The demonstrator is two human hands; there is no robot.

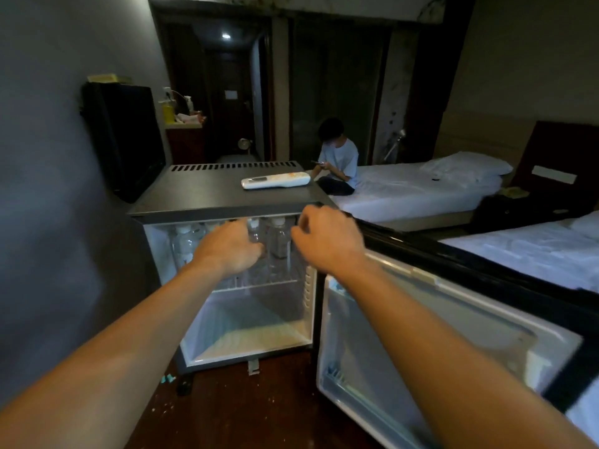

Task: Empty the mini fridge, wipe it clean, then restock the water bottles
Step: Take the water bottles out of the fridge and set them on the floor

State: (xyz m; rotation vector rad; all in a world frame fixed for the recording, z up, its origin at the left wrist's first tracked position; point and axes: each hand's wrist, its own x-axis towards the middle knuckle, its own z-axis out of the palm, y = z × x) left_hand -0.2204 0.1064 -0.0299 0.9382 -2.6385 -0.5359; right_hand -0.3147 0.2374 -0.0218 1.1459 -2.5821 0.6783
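Top-shelf bottles [186,243] blurred and partly covered; left hand [227,251] curls round bottle [256,233], right hand [324,241] at its 3 o'clock, fingers curled, hold unclear

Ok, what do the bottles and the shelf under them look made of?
The bottles look like clear glossy plastic: see-through bodies, white caps. The shelf is thin pale wire bars, probably coated metal; its finish is too blurred to tell.

dim room | ceiling light [226,36] far back | wide-angle edge warp | soft blur
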